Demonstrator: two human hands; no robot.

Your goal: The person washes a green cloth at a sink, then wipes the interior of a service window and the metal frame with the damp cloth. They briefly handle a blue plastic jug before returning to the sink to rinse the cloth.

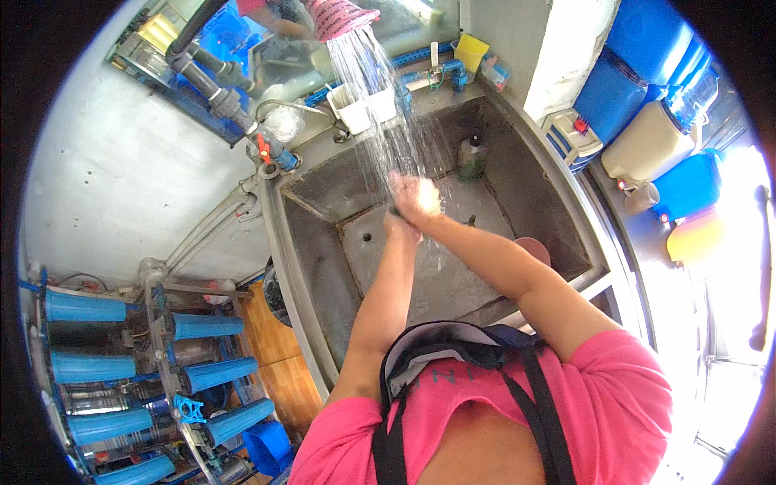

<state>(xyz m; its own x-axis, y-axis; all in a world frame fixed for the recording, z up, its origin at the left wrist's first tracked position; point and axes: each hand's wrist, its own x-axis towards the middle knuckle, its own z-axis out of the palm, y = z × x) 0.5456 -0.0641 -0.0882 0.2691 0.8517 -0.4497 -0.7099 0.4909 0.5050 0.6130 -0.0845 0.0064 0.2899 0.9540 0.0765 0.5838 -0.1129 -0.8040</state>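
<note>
My left hand (401, 228) and my right hand (419, 200) are pressed together over the sink (453, 267), the right lying on top of the left. Falling water (388, 121) pours over both from a pink patterned, cone-shaped outlet (343, 18) above. Splashing and glare blur my fingers, so their shape cannot be made out. A small dark patch shows beside the hands at the left wrist; what it is stays unclear. In the basin's far corner stands a clear bottle (471, 160) with a dark top. A reddish round bowl (533, 251) is partly covered by my right forearm.
White containers (352, 109) sit on the sink's back ledge, near a red-handled valve (263, 149) and a yellow container (470, 53). Blue cylinders (93, 368) fill a rack at lower left. Jerrycans (649, 149) and blue drums (602, 101) stand to the right.
</note>
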